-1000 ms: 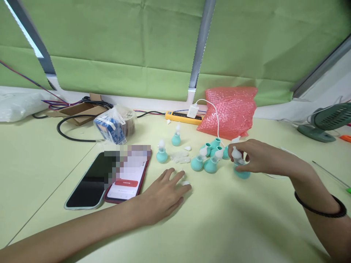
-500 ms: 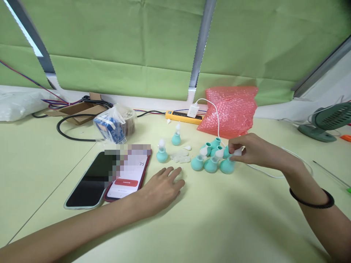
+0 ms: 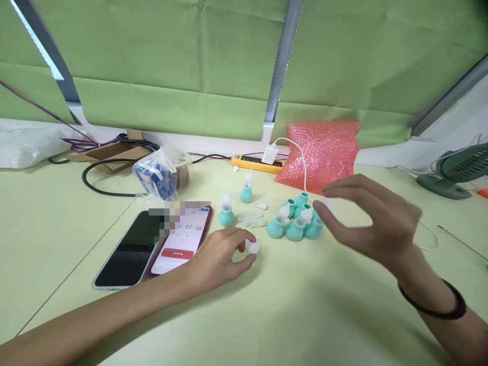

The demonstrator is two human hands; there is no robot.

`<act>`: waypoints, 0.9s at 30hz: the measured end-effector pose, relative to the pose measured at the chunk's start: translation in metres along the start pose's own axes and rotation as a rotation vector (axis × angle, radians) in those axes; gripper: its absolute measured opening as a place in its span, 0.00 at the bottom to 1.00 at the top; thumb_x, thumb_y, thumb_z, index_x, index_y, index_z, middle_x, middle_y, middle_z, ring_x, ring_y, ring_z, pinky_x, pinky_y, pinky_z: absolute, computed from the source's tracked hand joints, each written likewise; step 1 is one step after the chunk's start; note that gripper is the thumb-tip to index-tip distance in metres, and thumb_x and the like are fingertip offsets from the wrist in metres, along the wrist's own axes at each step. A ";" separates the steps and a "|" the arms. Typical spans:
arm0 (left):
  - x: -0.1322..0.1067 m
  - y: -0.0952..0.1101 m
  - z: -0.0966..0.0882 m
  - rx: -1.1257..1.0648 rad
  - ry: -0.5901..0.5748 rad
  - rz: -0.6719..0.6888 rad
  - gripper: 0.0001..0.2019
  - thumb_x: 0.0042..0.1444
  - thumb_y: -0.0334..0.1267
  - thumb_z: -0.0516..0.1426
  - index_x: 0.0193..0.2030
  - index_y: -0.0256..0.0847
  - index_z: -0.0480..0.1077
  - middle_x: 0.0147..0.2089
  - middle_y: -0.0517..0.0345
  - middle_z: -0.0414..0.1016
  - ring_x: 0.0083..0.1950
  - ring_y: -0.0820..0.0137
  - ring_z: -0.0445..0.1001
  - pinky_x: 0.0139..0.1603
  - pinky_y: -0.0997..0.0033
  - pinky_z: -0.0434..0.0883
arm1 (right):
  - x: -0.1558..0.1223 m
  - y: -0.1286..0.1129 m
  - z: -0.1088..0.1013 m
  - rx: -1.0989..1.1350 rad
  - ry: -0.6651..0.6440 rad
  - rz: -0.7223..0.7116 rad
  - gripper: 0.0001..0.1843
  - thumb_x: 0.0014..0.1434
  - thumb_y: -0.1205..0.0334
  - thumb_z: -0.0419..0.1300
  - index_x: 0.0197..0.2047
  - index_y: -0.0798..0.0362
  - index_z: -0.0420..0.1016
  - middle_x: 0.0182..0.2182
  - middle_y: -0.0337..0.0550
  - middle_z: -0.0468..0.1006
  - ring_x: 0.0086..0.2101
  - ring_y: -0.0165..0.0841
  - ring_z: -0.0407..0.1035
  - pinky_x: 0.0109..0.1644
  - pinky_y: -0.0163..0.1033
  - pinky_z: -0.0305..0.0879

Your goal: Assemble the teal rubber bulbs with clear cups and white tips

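Your left hand had thumb and forefinger drawn close on a small whitish piece, just above the pale table. Your right hand was wide, its thumb and fingers curved well apart with nothing clearly gripped between them; a faint white shape showed by your thumb tip, too blurred to make out. You wore a black band on that wrist.

Just left of your right thumb, three teal bulbs stood in a front row, close together. The left and middle ones bore white tips, while the top of the third was hard to tell. Behind them clustered teal bulbs with open necks. Beyond your left fingers lay some clear pieces and a loose white tip, with two more tipped teal bulbs upright nearby.

Beside your left forearm, a dark-screened phone lay next to a red-cased phone. Farther back were a yellow power strip with a white charger, a pink bubble-wrap bag and, far right, a green fan.
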State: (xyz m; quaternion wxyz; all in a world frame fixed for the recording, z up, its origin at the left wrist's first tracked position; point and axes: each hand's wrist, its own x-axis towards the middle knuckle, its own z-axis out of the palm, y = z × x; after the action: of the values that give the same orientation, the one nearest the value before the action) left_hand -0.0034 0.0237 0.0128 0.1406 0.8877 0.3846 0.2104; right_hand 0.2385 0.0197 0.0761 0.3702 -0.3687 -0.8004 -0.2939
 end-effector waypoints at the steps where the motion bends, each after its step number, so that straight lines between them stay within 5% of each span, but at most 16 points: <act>1: 0.000 0.000 -0.001 0.033 -0.031 -0.017 0.08 0.50 0.35 0.53 0.37 0.37 0.67 0.31 0.56 0.69 0.31 0.69 0.69 0.30 0.70 0.69 | -0.001 -0.010 0.000 0.008 0.062 -0.077 0.09 0.45 0.69 0.62 0.31 0.52 0.67 0.25 0.41 0.72 0.27 0.32 0.67 0.29 0.37 0.65; 3: -0.001 -0.001 -0.001 0.123 -0.087 0.000 0.08 0.48 0.34 0.53 0.36 0.36 0.67 0.38 0.52 0.68 0.35 0.67 0.69 0.31 0.68 0.69 | -0.006 -0.030 0.003 0.091 0.097 -0.208 0.11 0.43 0.73 0.62 0.30 0.52 0.66 0.24 0.40 0.70 0.28 0.32 0.66 0.30 0.37 0.66; 6: -0.002 -0.003 0.001 0.266 -0.192 0.087 0.09 0.47 0.31 0.52 0.37 0.35 0.66 0.43 0.49 0.66 0.42 0.63 0.68 0.34 0.67 0.70 | -0.016 -0.051 0.020 0.242 -0.117 -0.267 0.09 0.48 0.73 0.57 0.35 0.56 0.65 0.33 0.47 0.72 0.36 0.36 0.67 0.36 0.40 0.68; 12: -0.001 -0.006 0.005 0.376 -0.294 0.139 0.06 0.48 0.30 0.50 0.33 0.35 0.65 0.36 0.51 0.70 0.36 0.62 0.69 0.34 0.63 0.70 | -0.038 -0.070 0.061 0.213 -0.483 -0.151 0.25 0.50 0.82 0.44 0.52 0.62 0.57 0.56 0.62 0.53 0.56 0.49 0.46 0.45 0.51 0.65; 19: -0.002 -0.005 -0.002 0.439 -0.338 0.161 0.06 0.47 0.28 0.51 0.33 0.35 0.64 0.35 0.51 0.70 0.34 0.62 0.69 0.30 0.64 0.69 | -0.050 -0.080 0.081 0.138 -0.647 -0.142 0.35 0.44 0.87 0.41 0.58 0.68 0.49 0.58 0.67 0.45 0.57 0.55 0.33 0.42 0.50 0.67; 24: -0.004 -0.007 -0.006 0.513 -0.338 0.143 0.07 0.43 0.23 0.51 0.31 0.35 0.65 0.28 0.52 0.69 0.32 0.62 0.69 0.28 0.65 0.67 | -0.045 -0.087 0.093 -0.016 -0.697 -0.194 0.31 0.44 0.84 0.46 0.55 0.73 0.55 0.55 0.67 0.54 0.57 0.54 0.41 0.54 0.58 0.52; 27: -0.006 -0.010 -0.010 0.542 -0.324 0.137 0.07 0.44 0.23 0.51 0.31 0.34 0.66 0.28 0.50 0.69 0.34 0.60 0.69 0.30 0.63 0.67 | -0.038 -0.091 0.095 -0.097 -0.764 -0.192 0.28 0.46 0.83 0.46 0.53 0.73 0.58 0.52 0.69 0.60 0.53 0.53 0.53 0.52 0.56 0.56</act>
State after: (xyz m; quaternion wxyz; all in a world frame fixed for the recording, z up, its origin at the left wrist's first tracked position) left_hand -0.0178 0.0266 0.0161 -0.0559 0.9386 0.3386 -0.0347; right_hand 0.1466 0.0258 -0.0247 -0.0013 -0.3922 -0.8965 -0.2061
